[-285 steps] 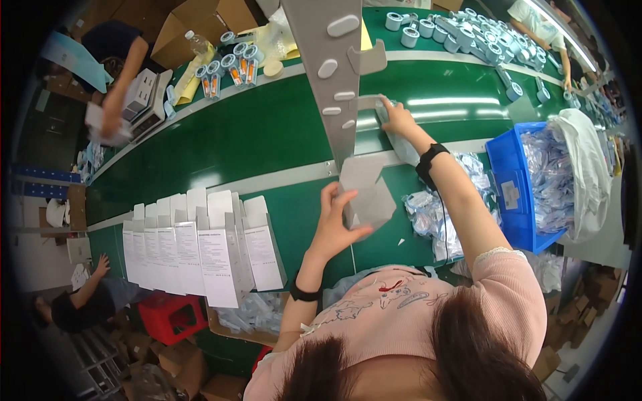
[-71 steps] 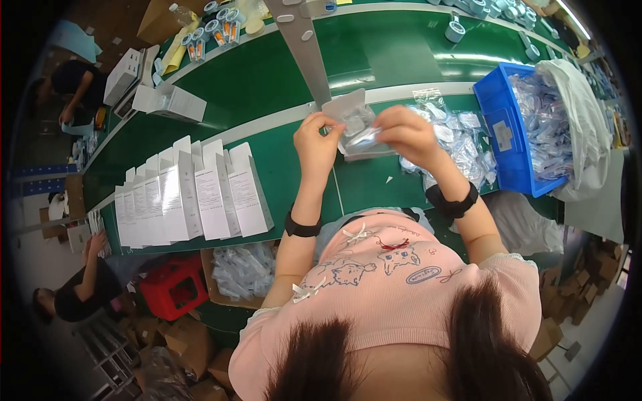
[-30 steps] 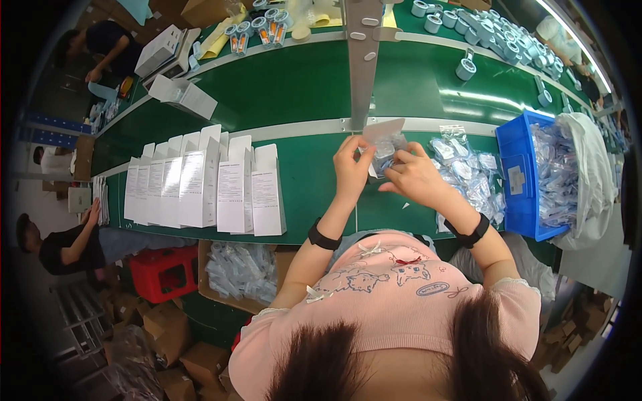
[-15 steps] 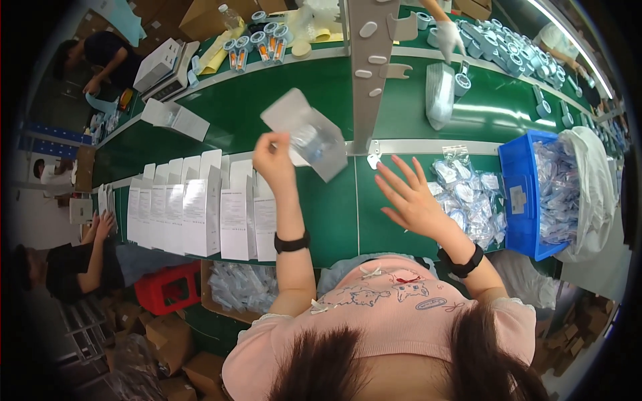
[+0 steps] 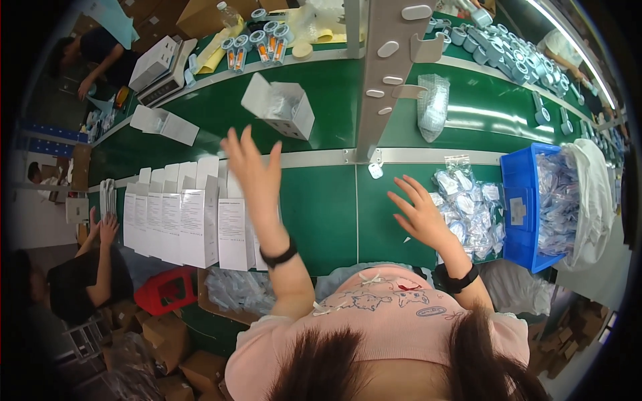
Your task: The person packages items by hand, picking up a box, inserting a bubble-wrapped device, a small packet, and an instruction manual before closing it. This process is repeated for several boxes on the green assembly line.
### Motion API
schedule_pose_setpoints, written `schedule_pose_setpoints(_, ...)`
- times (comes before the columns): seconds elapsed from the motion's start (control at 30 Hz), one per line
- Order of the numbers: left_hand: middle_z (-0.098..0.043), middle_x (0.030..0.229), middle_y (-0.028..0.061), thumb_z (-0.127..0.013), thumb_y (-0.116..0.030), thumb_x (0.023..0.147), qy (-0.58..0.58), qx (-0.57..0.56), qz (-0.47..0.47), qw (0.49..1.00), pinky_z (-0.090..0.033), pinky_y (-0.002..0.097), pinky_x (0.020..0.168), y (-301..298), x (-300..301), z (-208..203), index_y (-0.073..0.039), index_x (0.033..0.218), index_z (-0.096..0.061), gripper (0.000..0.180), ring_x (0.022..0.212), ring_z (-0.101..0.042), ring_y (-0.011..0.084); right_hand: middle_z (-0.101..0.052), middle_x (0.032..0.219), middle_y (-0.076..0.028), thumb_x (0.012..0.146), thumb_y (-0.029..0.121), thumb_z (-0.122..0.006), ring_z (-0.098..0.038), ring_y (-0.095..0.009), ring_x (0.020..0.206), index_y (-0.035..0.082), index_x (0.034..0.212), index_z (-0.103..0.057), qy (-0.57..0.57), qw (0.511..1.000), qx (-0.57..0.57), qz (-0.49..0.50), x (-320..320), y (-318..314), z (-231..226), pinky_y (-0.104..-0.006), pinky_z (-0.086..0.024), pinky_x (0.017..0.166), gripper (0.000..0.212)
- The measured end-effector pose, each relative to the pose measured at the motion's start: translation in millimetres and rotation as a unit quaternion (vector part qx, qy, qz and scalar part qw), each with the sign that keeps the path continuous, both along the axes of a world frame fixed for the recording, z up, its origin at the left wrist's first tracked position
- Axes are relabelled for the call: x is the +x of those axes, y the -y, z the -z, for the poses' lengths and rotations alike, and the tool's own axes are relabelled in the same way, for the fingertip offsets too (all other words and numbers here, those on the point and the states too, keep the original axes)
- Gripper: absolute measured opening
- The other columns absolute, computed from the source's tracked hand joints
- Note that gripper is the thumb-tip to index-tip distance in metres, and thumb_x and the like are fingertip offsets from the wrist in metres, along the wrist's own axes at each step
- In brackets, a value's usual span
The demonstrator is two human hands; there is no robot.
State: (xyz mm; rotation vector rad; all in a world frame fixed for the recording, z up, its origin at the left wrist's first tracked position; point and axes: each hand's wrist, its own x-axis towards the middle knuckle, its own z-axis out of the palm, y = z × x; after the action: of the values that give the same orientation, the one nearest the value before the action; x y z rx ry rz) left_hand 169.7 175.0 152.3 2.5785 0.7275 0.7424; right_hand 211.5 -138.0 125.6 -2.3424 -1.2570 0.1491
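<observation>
My left hand (image 5: 253, 175) is open, fingers spread, above the right end of a row of upright white boxes (image 5: 198, 230) with raised flaps. Beyond it on the green belt stands an open white box (image 5: 295, 119), its flap up and a clear bag showing inside. My right hand (image 5: 426, 217) is open too and holds nothing. It hovers just left of a pile of small clear bags (image 5: 473, 210) with white and blue contents. A small white piece (image 5: 376, 171) lies by the metal rail.
A blue bin (image 5: 523, 208) full of bagged parts stands at the right. A metal post (image 5: 384, 80) rises from the rail. On the belt are another open white box (image 5: 165, 125) and a bubble-wrapped bundle (image 5: 433, 107). A co-worker's hands (image 5: 105, 227) are at far left.
My left hand has let go of the white box, which now stands on the belt, and has moved left and nearer over the row. The gloved hand near the bubble-wrapped bundle has withdrawn.
</observation>
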Motion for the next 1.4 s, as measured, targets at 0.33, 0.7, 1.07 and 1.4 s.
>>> schedule_pose_setpoints(0.33, -0.014, 0.143, 0.0171, -0.077, -0.029, 0.060, -0.295, 0.082, -0.230, 0.924, -0.011, 0.0646, 0.097, -22, -123, -1, -0.018, 0.136, -0.027, 0.092, 0.131, -0.008, 0.0401, -0.038, 0.128, -0.014, 0.073, 0.011, -0.061, -0.034, -0.032, 0.120, 0.007, 0.111, -0.053, -0.008, 0.992, 0.030, -0.123, -11, -34, 7, -0.0417, -0.034, 0.095, 0.038)
schedule_pose_setpoints(0.7, -0.026, 0.138, 0.0160, -0.073, -0.025, 0.065, -0.207, 0.140, -0.282, 0.926, -0.025, 0.0599, 0.092, -64, -146, 2, -0.026, 0.135, -0.027, 0.084, 0.124, -0.028, 0.0372, -0.039, 0.127, -0.015, 0.072, 0.010, -0.061, -0.035, -0.032, 0.119, 0.007, 0.109, -0.054, -0.009, 0.987, 0.070, -0.146, -31, -33, 4, -0.0414, -0.035, 0.094, 0.038)
schedule_pose_setpoints(1.07, -0.036, 0.126, 0.0219, -0.070, -0.031, 0.066, -0.123, 0.032, 0.041, 0.991, -0.029, 0.0495, 0.094, 74, -128, -37, -0.015, 0.134, -0.032, 0.079, 0.109, -0.039, 0.0370, -0.052, 0.111, -0.013, 0.072, 0.001, -0.057, -0.051, -0.026, 0.103, 0.006, 0.107, -0.055, -0.037, 0.949, 0.263, 0.173, 74, -21, 60, -0.0365, -0.042, 0.084, 0.035)
schedule_pose_setpoints(1.4, -0.035, 0.126, 0.0225, -0.070, -0.037, 0.067, -0.395, -0.140, 0.190, 0.888, -0.030, 0.0488, 0.092, 119, -93, 65, -0.014, 0.138, -0.020, 0.090, 0.112, -0.037, 0.0352, -0.051, 0.105, -0.024, 0.074, 0.028, -0.062, -0.055, -0.038, 0.091, 0.010, 0.132, -0.027, -0.149, 0.860, 0.037, 0.487, 298, -76, 140, -0.0385, -0.047, 0.078, 0.070)
